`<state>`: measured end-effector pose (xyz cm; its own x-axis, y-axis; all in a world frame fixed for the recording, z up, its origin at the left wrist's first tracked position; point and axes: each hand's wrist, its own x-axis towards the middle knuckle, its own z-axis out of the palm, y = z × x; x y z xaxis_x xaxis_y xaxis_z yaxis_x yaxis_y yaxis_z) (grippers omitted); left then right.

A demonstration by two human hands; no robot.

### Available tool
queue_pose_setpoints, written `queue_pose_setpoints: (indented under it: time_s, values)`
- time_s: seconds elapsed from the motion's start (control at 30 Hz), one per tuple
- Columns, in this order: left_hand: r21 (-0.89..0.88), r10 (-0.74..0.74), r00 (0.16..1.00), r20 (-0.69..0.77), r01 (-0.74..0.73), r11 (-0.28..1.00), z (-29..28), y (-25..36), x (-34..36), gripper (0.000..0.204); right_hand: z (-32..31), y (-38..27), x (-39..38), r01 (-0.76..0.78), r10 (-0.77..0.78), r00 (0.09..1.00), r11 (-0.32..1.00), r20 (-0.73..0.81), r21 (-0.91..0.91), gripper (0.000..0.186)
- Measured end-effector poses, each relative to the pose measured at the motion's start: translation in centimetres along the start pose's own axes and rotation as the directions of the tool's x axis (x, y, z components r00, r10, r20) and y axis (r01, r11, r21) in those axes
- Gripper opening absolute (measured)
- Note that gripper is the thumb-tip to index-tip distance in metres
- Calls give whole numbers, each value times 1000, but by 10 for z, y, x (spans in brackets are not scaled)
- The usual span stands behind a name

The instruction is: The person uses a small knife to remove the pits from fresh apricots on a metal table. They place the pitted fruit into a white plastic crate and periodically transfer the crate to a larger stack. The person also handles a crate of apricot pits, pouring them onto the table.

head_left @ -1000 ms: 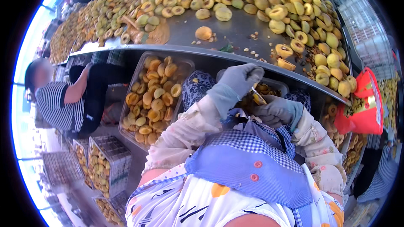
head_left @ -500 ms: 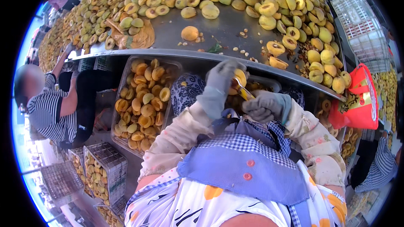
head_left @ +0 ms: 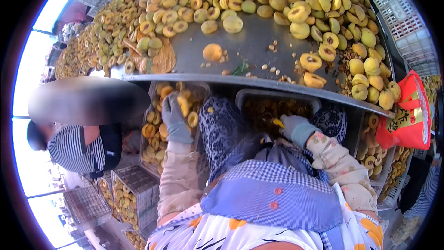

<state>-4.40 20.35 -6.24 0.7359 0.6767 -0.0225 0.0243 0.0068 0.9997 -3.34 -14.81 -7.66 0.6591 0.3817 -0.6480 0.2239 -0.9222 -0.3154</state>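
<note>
My left hand, in a grey glove, reaches over a clear plastic crate of yellow peach halves on my left. Its fingers look stretched out, right beside a bright peach half; whether they touch it I cannot tell. My right hand, gloved too, is closed round a small hand tool with a yellow handle. The tool's far end is dark and hard to make out. It points over a tub between my knees, which holds dark, wet-looking scraps.
A metal table heaped with peaches and halves spans the far side, its edge above my knees. A lone peach and loose kernels lie near that edge. A red bag hangs at the right. A co-worker in a striped shirt sits at the left.
My left hand has moved left from the middle, where it held a peach half against the tool, to the crate. My right hand with the tool has lowered slightly over the tub.
</note>
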Motion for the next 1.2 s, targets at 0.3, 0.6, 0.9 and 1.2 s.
queue_pose_setpoints:
  time_s: [0.3,0.6,0.9,1.2]
  values:
    - [421,410,705,579,-689,589,132,16,132,33,0,14,2,-85,79,996,974,39,210,49]
    - [702,-15,878,478,-372,608,213,3,186,53,-18,4,-8,-78,55,996,905,67,418,53]
    - [-495,-198,555,808,822,283,166,61,-8,40,-60,-22,-5,387,-44,744,842,-667,377,39]
    - [-453,-207,593,778,758,470,165,63,-104,36,-54,-41,-58,107,104,832,934,-545,341,41]
